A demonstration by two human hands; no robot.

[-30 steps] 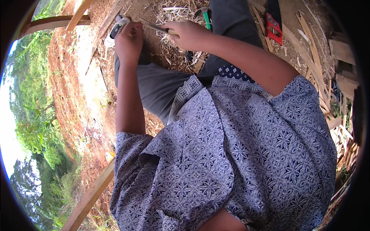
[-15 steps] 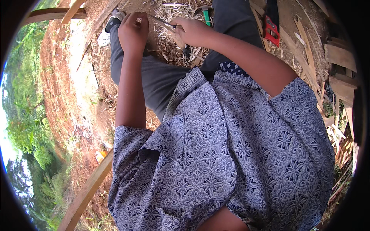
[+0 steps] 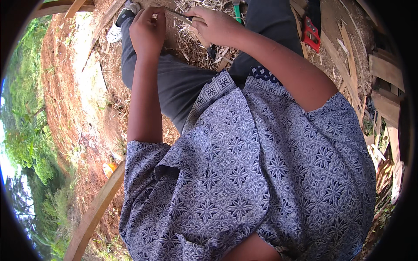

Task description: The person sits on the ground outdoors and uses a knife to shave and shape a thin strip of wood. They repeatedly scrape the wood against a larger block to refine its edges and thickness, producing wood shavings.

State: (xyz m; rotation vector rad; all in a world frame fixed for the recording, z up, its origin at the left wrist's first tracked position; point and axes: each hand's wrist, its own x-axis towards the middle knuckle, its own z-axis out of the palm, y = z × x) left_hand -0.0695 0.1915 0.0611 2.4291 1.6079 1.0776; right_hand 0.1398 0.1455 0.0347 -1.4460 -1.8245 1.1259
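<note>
At the top of the view my right hand [image 3: 215,26] is closed round the handle of a knife [image 3: 177,15]. Its thin blade points left, toward my left hand [image 3: 148,32]. The fingers of that hand are curled in a pinch beside the blade tip; whatever they hold is too small to make out. Below my right hand a pale piece of wood [image 3: 203,41] slants down to a dark object [image 3: 212,52] whose kind I cannot tell. Both hands are between my spread legs, over a litter of wood shavings [image 3: 187,52].
A green-handled hammer [image 3: 237,13] lies among the shavings by my right leg. Further right is a handsaw [image 3: 311,35] with a red handle. Wooden boards [image 3: 386,71] and strips are stacked at the right edge. A curved timber [image 3: 98,211] stands at the lower left.
Both hands sit slightly higher in the view, and the knife has shifted a little up and left with my right hand. The grips look the same.
</note>
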